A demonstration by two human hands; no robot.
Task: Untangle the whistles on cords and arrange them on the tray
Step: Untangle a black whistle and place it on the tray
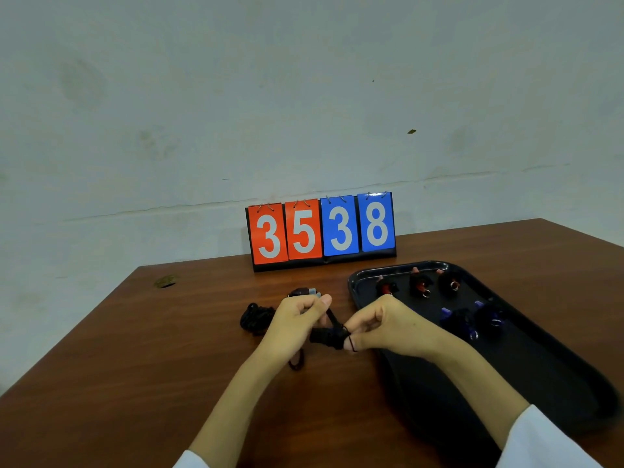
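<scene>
My left hand (pixel 297 319) and my right hand (pixel 381 327) both pinch one black cord (pixel 329 334) above the table, left of the black tray (pixel 547 373). The cord is wound into a thick coil between my fingers. A dark whistle (pixel 302 292) with a pale tip shows just behind my left hand. Another bundle of black cord (pixel 256 318) lies on the table to the left. On the tray, three red whistles (pixel 420 285) with wound cords sit in a back row. Blue whistles (pixel 472 320) with cords lie in a nearer row, partly hidden by my right hand.
A flip scoreboard (pixel 322 231) reading 35 38 stands at the table's far edge against the wall. The wooden table (pixel 135 383) has a small chipped hole (pixel 164 282) at its far left. A dark hair band (pixel 297 359) hangs at my left wrist.
</scene>
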